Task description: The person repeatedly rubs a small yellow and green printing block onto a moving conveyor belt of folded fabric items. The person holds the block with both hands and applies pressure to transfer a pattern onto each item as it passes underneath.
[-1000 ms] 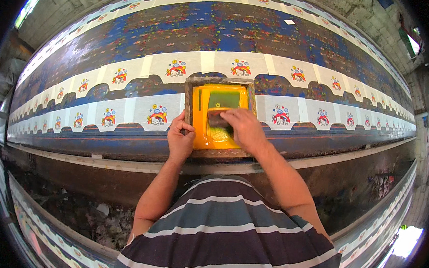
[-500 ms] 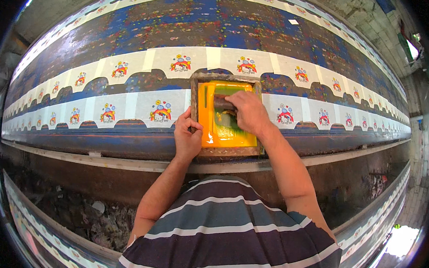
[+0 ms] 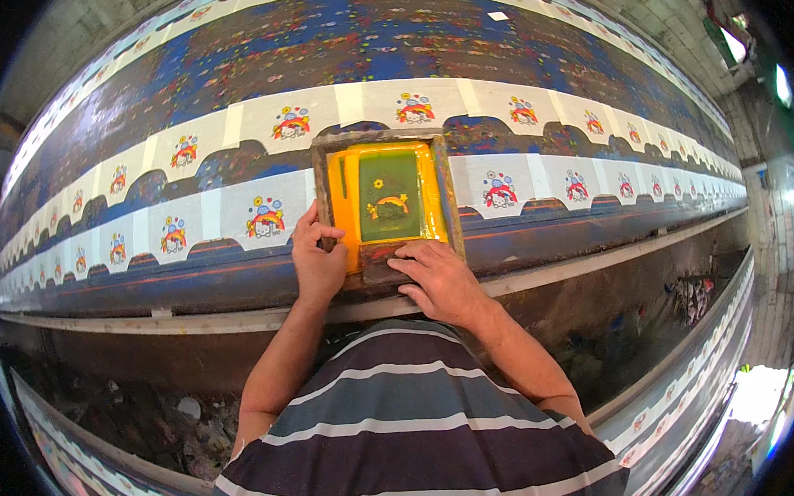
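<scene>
A wooden screen-printing frame [image 3: 380, 138] lies on the near strip of white printed pieces. Yellow ink [image 3: 344, 211] lines the sides of its screen, around a green see-through window [image 3: 391, 194] with a flower and rainbow motif. My left hand [image 3: 319, 264] is closed on the frame's left near corner, thumb and fingers curled together. At the near end of the frame, my right hand [image 3: 440, 279] holds a dark, flat-handled squeegee [image 3: 379, 263], with the fingertips over its right part. The squeegee's blade edge is hidden.
The long dark table [image 3: 282, 40] is speckled with paint. Rows of white pieces [image 3: 241, 141] carry rainbow-and-cat prints. A pale rail [image 3: 204, 325] runs along the near table edge. Behind me stands another printed table [image 3: 686, 389]; a small white scrap [image 3: 497, 16] lies far off.
My right hand has drawn the squeegee from mid-screen to the near end, baring the green window. The view has shifted and tilted. My left hand stays on the frame.
</scene>
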Available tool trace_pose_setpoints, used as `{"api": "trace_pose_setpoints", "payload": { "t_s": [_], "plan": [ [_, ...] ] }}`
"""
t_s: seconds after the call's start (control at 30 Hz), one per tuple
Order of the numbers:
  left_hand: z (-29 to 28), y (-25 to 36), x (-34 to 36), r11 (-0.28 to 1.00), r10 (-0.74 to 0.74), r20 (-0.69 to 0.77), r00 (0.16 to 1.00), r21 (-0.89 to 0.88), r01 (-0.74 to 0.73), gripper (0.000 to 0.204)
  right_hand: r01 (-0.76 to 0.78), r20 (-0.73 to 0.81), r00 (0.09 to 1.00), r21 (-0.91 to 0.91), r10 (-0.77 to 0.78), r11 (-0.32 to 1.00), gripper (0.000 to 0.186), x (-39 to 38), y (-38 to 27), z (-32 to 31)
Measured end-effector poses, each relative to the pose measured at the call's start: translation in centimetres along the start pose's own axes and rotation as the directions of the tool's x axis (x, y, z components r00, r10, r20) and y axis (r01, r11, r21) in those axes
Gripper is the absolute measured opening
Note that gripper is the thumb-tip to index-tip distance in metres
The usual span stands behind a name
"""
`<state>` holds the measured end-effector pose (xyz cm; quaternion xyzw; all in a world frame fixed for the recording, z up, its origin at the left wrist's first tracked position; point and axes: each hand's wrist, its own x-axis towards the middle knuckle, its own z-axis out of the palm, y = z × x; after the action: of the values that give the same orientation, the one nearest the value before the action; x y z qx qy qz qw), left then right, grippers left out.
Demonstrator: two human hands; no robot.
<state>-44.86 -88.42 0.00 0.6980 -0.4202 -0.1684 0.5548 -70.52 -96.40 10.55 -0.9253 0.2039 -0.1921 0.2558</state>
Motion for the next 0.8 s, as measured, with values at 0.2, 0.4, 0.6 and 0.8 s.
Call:
{"api": "trace_pose_setpoints", "payload": {
  "t_s": [0.2,0.4,0.6,0.8],
  "plan": [
    [0.0,2.4,0.5,0.992,-0.084,-0.022,0.996,-0.091,0.082,0.023,-0.209,-0.408,0.886,0.073,0.221,0.975,0.042,-4.1,2.9,-1.1],
    [5.5,5.8,-0.5,0.995,0.039,-0.029,0.999,-0.094,-0.042,0.025,-0.359,-0.37,0.764,0.436,0.529,0.825,0.041,-9.2,7.3,-3.6],
    [15.5,7.1,-1.7,0.987,0.011,-0.006,1.0,-0.162,-0.012,0.025,-0.361,-0.449,0.742,0.36,0.498,0.861,0.041,-13.8,12.6,-8.5],
    [20.3,7.8,-2.7,0.981,-0.043,0.02,0.999,-0.19,0.046,0.025,-0.322,-0.42,0.77,0.394,0.481,0.861,0.042,-17.1,16.8,-12.2]
  ]
}}
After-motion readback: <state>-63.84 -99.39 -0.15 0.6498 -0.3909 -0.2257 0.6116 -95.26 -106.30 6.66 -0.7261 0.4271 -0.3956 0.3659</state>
